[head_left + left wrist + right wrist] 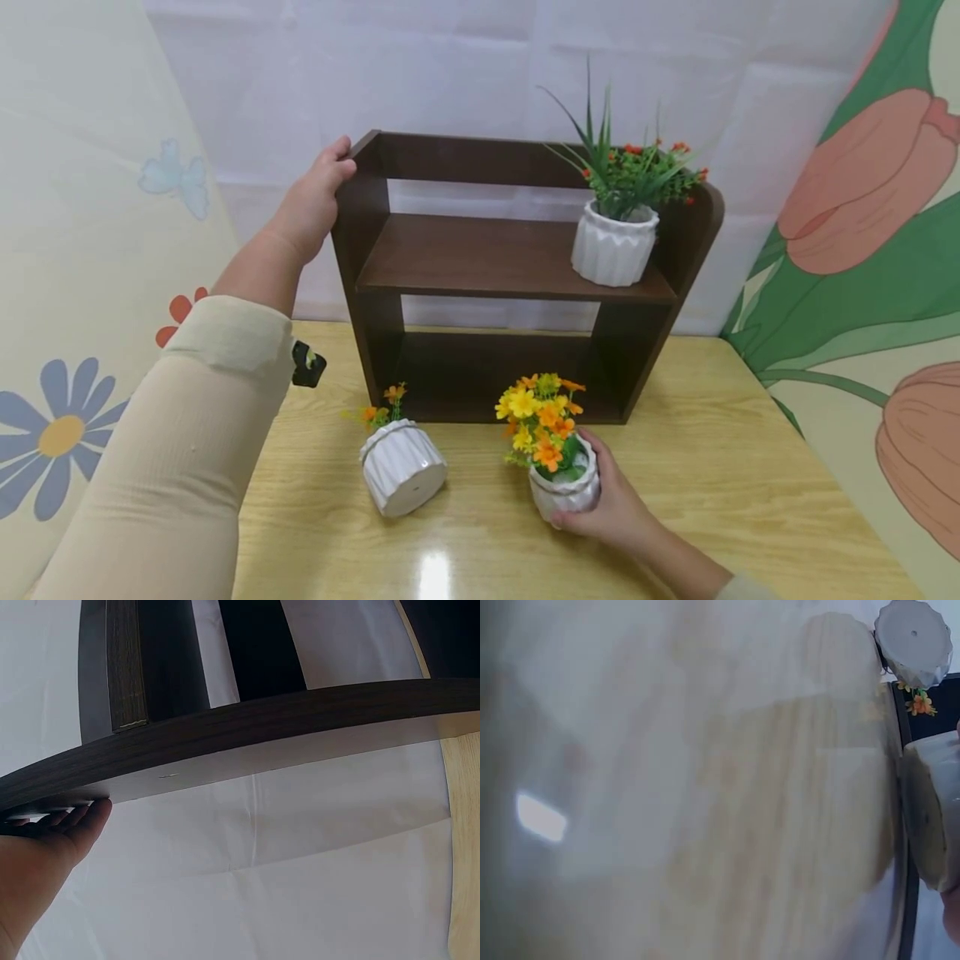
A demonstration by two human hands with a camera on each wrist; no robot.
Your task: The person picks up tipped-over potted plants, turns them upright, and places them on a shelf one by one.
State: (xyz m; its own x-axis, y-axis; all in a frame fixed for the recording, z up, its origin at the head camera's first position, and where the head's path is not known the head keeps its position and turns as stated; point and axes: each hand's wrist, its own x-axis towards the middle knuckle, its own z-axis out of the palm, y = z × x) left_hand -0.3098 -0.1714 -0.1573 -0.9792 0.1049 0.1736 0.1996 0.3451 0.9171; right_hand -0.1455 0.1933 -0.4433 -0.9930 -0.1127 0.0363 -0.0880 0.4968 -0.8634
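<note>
My left hand (318, 196) touches the upper left side panel of a dark brown two-tier shelf (472, 254). In the left wrist view its fingers (90, 821) lie against the panel's outer face. My right hand (611, 500) grips a white ribbed flowerpot (566, 493) with yellow and orange flowers (536, 412), in front of the shelf. At the right wrist view's edge, that pot (937, 814) shows partly, base toward the camera. Left of it, another white flowerpot (405, 468) with small orange flowers lies tipped over on the table, its base facing me.
A third white flowerpot (613, 246), with grassy leaves and red flowers, stands upright at the right end of the middle shelf board. The wooden table (720, 467) is glossy. A white cloth (465, 67) hangs behind; flower-printed panels (885, 292) flank both sides.
</note>
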